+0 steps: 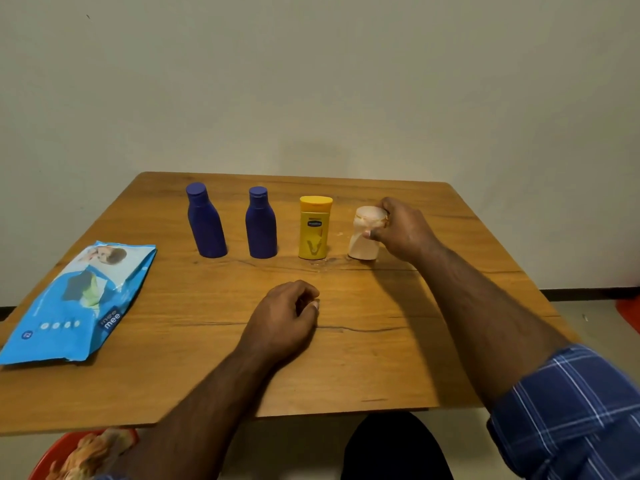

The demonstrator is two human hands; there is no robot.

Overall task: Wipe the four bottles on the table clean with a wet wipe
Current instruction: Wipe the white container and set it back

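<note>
We're gripping the pale bottle [365, 237] through the wet wipe [370, 216] with our right hand [403, 233]; left hand [287, 315] is lying curled, seemingly empty. Unbraced, it's probably tipping into the yellow Vaseline bottle [314, 227].

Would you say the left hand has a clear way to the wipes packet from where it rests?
Probably yes: the left hand rests on bare table, and nothing lies between it and the wipes packet.
</note>
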